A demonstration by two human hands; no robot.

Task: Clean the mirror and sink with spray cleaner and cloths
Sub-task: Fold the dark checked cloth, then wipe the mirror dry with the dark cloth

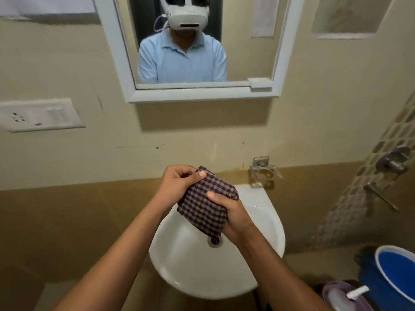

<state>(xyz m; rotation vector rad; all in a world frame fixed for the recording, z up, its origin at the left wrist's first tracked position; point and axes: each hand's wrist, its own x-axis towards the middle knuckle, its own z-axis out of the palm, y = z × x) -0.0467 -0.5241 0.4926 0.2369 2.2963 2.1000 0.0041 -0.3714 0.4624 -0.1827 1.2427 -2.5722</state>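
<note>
A purple and beige checked cloth [205,204], folded into a thick wad, is held over the white wall-mounted sink [186,268]. My left hand [178,186] pinches its upper corner between thumb and curled fingers. My right hand [232,215] grips its right side, thumb on top. A corner of the cloth hangs down over the metal drain [221,242]. The white-framed mirror [249,52] hangs on the wall above and reflects a person in a light blue shirt wearing a headset. No spray bottle is in view.
A white switch and socket plate [40,114] sits on the left wall. A metal holder [263,171] is fixed behind the sink. Taps [395,163] stick out of the tiled right wall. A blue bucket [397,272] and a purple container [345,296] stand at lower right.
</note>
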